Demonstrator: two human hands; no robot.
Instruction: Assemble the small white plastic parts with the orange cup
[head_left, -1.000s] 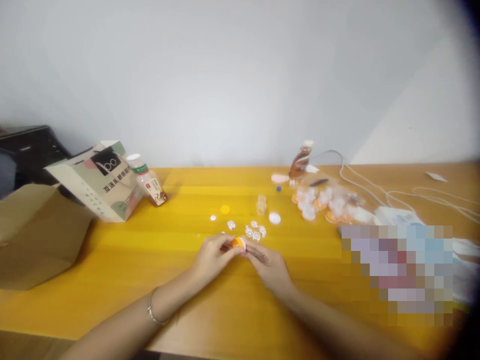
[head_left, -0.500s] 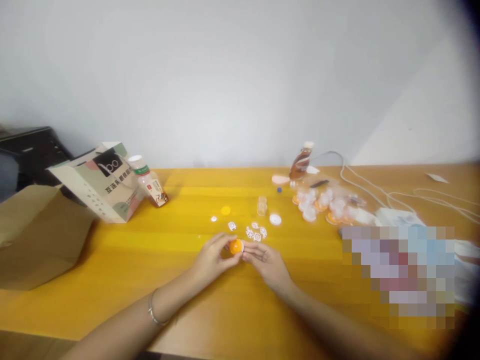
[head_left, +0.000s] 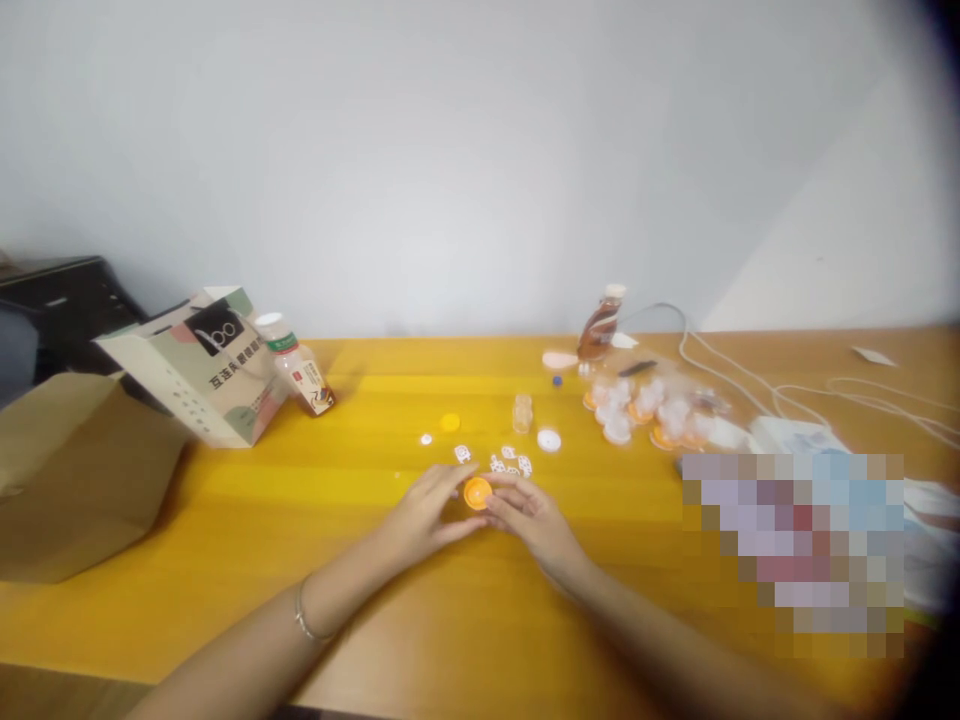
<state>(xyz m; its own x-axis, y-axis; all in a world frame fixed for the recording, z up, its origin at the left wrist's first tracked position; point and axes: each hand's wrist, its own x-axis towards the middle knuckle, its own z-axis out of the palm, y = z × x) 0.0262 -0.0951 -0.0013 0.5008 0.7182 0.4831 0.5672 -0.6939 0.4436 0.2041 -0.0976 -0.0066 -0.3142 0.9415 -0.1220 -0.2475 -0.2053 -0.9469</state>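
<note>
A small round orange cap with a hollow face is pinched between the thumb and fingers of my right hand. My left hand is beside its left side with thumb and fingers spread apart; whether a fingertip touches the rim I cannot tell. Just beyond my hands lie several small white patterned pieces, partly hidden by my right fingers. Farther back are a white round cap, a small clear container, a yellow disc and a tiny white disc.
Several clear-and-orange round pieces cluster at the right near a brown-striped bottle and white cables. On the left stand a labelled bottle, a printed paper bag and a brown paper bag.
My left thumb and fingers have moved apart from the orange cap. The cap now faces more toward me in my right hand, and the view has shifted slightly.
</note>
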